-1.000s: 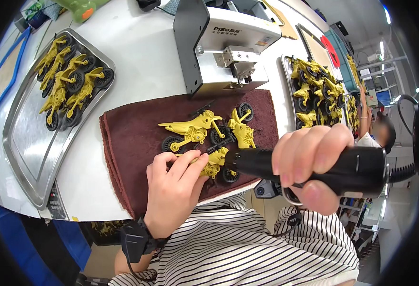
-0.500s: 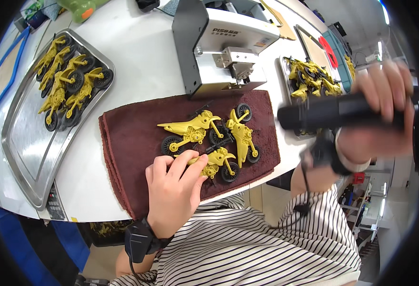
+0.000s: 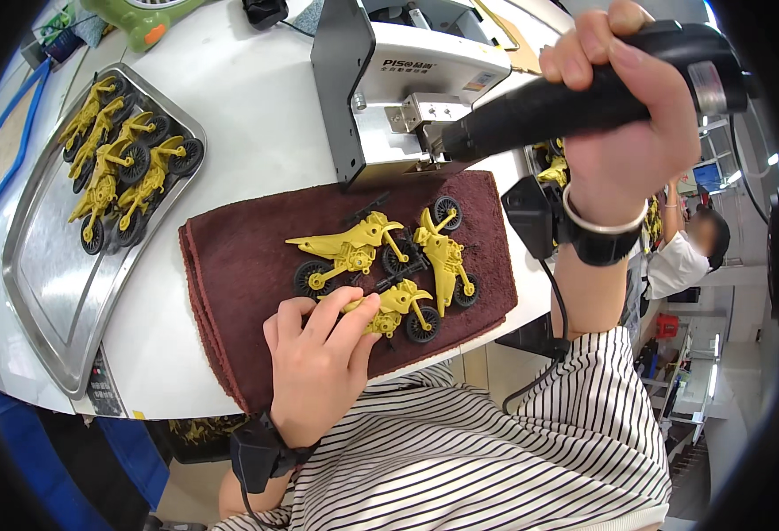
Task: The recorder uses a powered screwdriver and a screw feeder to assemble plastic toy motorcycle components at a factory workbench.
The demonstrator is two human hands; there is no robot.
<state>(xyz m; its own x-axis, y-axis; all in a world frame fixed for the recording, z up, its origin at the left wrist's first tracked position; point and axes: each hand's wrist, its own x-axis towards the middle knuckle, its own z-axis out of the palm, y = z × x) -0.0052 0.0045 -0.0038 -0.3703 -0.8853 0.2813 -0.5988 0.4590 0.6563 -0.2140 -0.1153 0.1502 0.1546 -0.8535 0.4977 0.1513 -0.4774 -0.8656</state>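
My right hand [image 3: 633, 146] is wrapped round a black electric screwdriver [image 3: 531, 115], which slants down to the left. Its tip meets the metal outlet on the front of a grey screw feeder [image 3: 443, 66]. On a folded dark red cloth [image 3: 239, 265], the fingers of my left hand [image 3: 314, 367] grip a yellow toy motorcycle [image 3: 398, 301] with black wheels, covering its rear end. Two more toy motorcycles lie close by: one [image 3: 347, 246] just beyond my left fingers, another [image 3: 443, 258] to the right, turned lengthwise away from me.
At left a metal tray [image 3: 71, 354] carries several yellow motorcycles [image 3: 111, 173]. More yellow pieces [image 3: 553, 164] show partly behind my right wrist. A green object [image 3: 137, 18] stands at the far left. Another person [image 3: 686, 257] is off to the right. The table's near edge borders my striped clothing.
My right hand has swung the screwdriver left and up, bringing its tip to the feeder's outlet. My left hand keeps its hold on the toy motorcycle. The view has shifted slightly.
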